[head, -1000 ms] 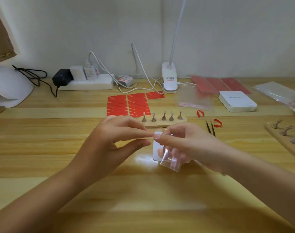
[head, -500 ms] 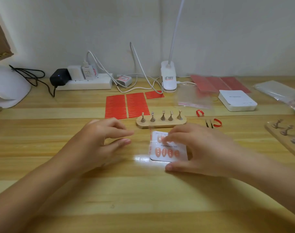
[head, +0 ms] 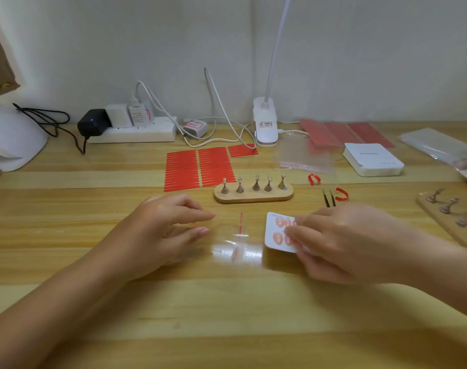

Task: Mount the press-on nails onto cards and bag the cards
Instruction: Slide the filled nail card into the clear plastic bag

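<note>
Your right hand [head: 341, 243] is pinching a small white card [head: 273, 239] with pink press-on nails [head: 277, 237] stuck on it. Your fingers are curling over the right part of the card, and its near left corner is tilting up off the wooden surface [head: 227, 302]. Your left hand [head: 163, 230] is resting on the surface to the left, with loose, gently bent fingers and nothing gripped in them. A clear bag [head: 227, 238] with a red strip is lying flat between your two hands, and your left fingertips are sitting at its left edge. Just beyond it, a wooden stand [head: 253, 195] with five little metal holders is sitting in the middle. Red sticker strips [head: 200, 167] are lying farther back, to the left of the stand. Tweezers [head: 329, 198] are lying to the right of the stand.
</note>
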`<state>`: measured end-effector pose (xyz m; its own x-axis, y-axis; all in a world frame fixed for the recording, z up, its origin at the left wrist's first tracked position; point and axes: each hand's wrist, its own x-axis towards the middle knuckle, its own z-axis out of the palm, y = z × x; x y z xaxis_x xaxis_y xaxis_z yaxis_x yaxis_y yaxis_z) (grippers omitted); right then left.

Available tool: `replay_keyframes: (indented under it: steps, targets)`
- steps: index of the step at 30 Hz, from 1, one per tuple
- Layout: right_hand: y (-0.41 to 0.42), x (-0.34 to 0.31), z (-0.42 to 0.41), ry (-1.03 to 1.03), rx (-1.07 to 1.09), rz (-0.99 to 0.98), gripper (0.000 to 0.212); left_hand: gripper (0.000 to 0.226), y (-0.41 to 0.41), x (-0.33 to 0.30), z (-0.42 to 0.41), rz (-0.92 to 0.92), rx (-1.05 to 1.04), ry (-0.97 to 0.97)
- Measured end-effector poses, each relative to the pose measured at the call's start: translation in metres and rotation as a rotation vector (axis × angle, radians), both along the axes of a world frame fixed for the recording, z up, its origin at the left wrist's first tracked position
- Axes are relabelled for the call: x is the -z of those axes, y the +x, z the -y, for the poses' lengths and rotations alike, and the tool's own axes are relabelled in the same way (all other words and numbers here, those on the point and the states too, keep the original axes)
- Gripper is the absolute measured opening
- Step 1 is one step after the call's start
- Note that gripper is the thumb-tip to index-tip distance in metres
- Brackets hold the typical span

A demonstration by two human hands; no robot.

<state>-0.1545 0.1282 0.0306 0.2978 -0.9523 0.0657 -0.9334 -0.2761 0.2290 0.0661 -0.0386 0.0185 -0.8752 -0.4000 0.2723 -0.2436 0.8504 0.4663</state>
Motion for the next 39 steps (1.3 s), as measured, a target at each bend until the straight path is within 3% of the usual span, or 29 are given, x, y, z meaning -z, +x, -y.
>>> replay_keyframes:
  steps: [4,8,11,15,19,26,31,39]
  targets:
    - [-0.008,-0.003,-0.008,-0.253,0.048,0.222,0.039,0.034,-0.003,0.003,-0.003,-0.006,-0.002,0.002]
    - [-0.012,-0.003,-0.008,-0.351,0.29,0.549,0.046,0.027,-0.007,0.005,-0.008,0.017,0.045,-0.009]
    - [-0.017,-0.003,-0.005,-0.329,0.484,0.917,0.048,0.04,-0.002,0.002,-0.007,0.06,0.112,-0.001]
    - [-0.017,-0.013,0.001,-0.164,0.797,1.464,0.034,0.04,0.014,-0.004,0.006,0.132,0.217,0.044]
    - [-0.011,-0.015,0.001,0.007,0.828,1.824,0.023,0.047,0.021,0.001,0.012,0.279,0.221,-0.011]
    - [-0.008,-0.008,-0.007,0.019,0.784,1.81,0.017,0.056,-0.02,0.017,-0.014,0.181,0.072,-0.112]
    - [-0.009,-0.004,-0.01,-0.031,0.75,1.761,0.032,0.049,-0.038,0.023,-0.024,0.131,0.022,-0.117]
    - [-0.015,-0.002,-0.013,0.11,0.731,1.585,0.041,0.044,-0.039,0.03,-0.026,0.094,-0.002,-0.066]
